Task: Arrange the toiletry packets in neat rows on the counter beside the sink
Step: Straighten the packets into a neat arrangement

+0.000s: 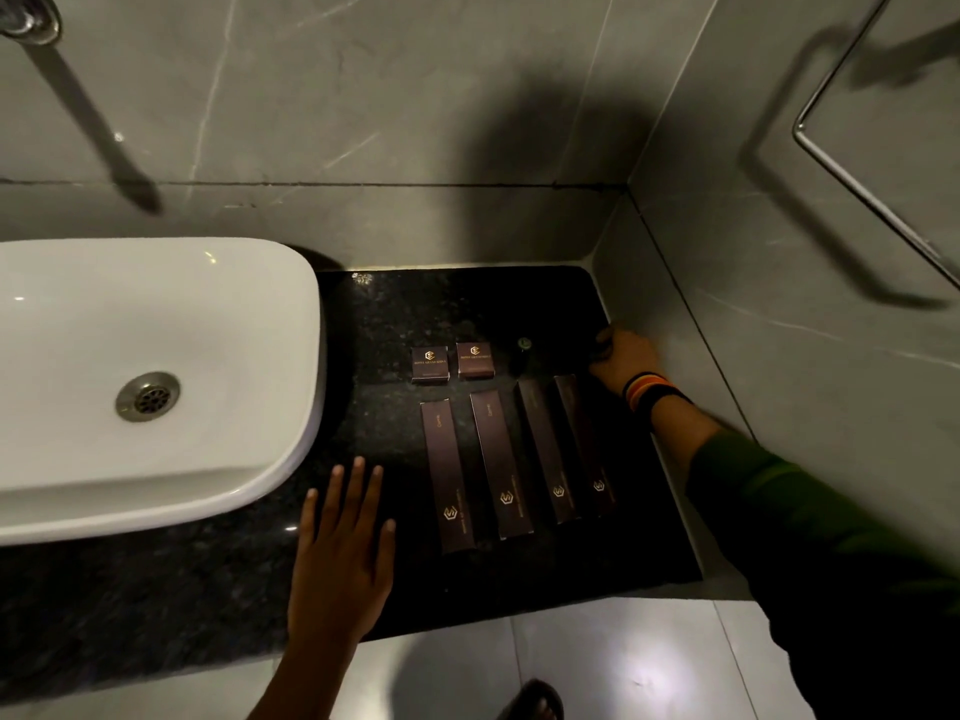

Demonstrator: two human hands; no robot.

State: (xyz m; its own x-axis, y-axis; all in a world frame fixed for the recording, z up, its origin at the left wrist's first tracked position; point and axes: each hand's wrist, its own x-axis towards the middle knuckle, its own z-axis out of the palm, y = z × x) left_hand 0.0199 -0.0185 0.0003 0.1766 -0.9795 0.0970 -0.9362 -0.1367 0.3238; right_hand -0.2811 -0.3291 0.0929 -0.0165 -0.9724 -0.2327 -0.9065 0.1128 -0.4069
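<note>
Nearest the camera, at about 6 o'clock, the left hand (340,556) lies flat on the dark speckled tabletop (208,579), palm down, its fingers (358,485) straight, slightly apart and holding nothing. Just past it toward 3 o'clock, four long dark packets sit side by side in a row, their printed logos at the near ends: the first long packet (448,475) closest to the hand, the second long packet (502,464) beside it, then the third long packet (546,449) and the fourth long packet (584,443) close together — whether those two touch cannot be told in the dim light. All four tilt a little toward 11 o'clock. Beyond them, at 12 o'clock of the row, two small square boxes stand next to each other with a narrow gap: the left small box (430,364) and the right small box (475,360). Just at 3 o'clock of these stands a small dark bottle (522,356) with a pale cap, hard to make out. Farther toward 2 o'clock, the right hand (623,358) — banded at the wrist, green sleeve (779,511) behind — rests at the tabletop's far right edge against the grey wall; whether its curled fingers grip anything cannot be told. At 9 o'clock sits the white sink (270,314).
</note>
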